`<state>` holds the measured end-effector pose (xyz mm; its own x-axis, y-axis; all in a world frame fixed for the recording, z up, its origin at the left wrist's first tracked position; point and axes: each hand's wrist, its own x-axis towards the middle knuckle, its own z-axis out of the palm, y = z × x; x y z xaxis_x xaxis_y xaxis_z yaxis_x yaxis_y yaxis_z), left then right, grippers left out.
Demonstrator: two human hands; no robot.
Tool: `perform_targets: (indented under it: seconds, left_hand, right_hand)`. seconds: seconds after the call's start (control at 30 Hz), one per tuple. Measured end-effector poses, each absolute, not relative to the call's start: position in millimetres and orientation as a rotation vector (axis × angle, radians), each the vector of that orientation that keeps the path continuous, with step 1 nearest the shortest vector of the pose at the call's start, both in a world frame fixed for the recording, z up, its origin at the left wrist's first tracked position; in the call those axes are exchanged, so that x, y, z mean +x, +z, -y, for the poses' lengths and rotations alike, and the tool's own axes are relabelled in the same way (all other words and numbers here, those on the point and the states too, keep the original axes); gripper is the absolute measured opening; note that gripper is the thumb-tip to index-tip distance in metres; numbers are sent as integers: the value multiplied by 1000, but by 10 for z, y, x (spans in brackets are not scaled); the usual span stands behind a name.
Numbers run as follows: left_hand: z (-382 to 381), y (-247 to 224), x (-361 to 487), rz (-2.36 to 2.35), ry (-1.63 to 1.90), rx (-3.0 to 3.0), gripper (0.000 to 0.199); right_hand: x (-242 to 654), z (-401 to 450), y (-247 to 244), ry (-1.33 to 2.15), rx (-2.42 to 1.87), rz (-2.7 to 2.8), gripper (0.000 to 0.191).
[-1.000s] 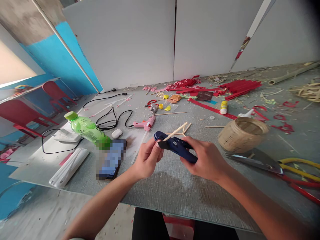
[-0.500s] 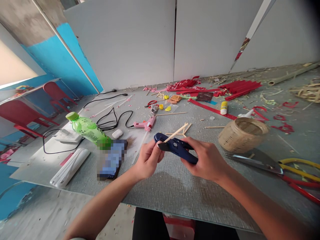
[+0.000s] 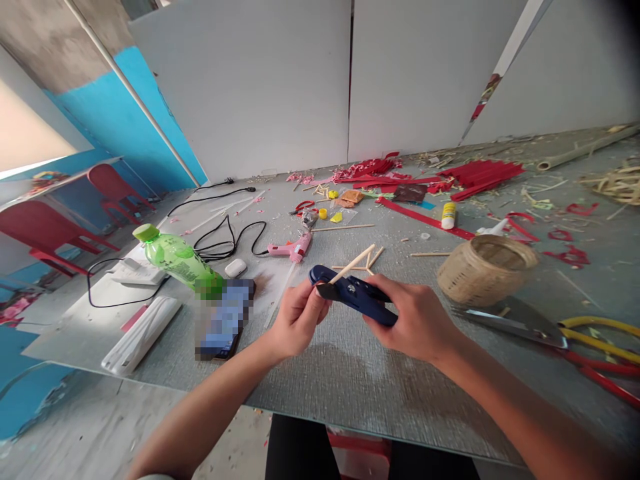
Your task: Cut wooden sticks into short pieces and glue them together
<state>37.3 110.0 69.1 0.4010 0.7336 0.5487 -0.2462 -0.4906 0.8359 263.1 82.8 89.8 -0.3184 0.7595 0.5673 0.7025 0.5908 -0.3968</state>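
- Head view: the right hand (image 3: 417, 320) was closed around the handles of a dark blue cutter (image 3: 353, 294), held just above the grey table (image 3: 350, 380) near its front edge.
- The left hand (image 3: 296, 320) had its fingertips pinched on a thin bamboo stick (image 3: 353, 263) at the cutter's head; the stick slanted up and away from the hands, its far end free.
- Loose sticks (image 3: 367, 265) lay on the table just behind the cutter.
- A woven basket (image 3: 486, 268) stood to the right of the hands, apart from them, with a large pair of shears (image 3: 530, 325) with yellow and red handles lying beside it.
- A pink glue gun (image 3: 291, 249) lay behind the left hand, its black cord (image 3: 225, 237) looping off to the left.
- A green bottle (image 3: 175, 260) lay tilted at the left, touching a blurred-out phone (image 3: 224, 320); a white earbud case (image 3: 235, 267) sat near them.
- Red paper strips (image 3: 475, 175) and a yellow-capped glue stick (image 3: 449, 215) lay farther back.
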Motion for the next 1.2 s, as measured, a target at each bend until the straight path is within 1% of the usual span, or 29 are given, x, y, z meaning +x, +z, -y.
perform_targets:
  seconds: [0.2, 0.43, 0.63, 0.9, 0.97, 1.07, 1.2]
  left_hand:
    - [-1095, 680, 363, -448, 1260, 1681, 35]
    - [-1068, 701, 389, -523, 1217, 1579, 43]
    - [-1064, 709, 416, -530, 1239, 1541, 40]
    - [-1068, 726, 423, -549, 1236, 1516, 43]
    - [-1070, 743, 430, -570, 1230, 1508, 44]
    - [-1066, 773, 425, -592, 1215, 1501, 44]
    - [-1054, 787, 388, -613, 1181, 1530, 42]
  right_hand:
    - [2643, -817, 911, 92, -1187, 2086, 17]
    - [2615, -816, 904, 160, -1219, 2076, 17]
    - [2576, -806, 856, 210, -1234, 2071, 15]
    - [2565, -786, 850, 197, -1259, 2047, 13]
    - [2557, -791, 864, 273, -1257, 2036, 11]
    - [2539, -792, 910, 477, -1241, 2030, 7]
    - [2522, -783, 957, 674, -1233, 1999, 13]
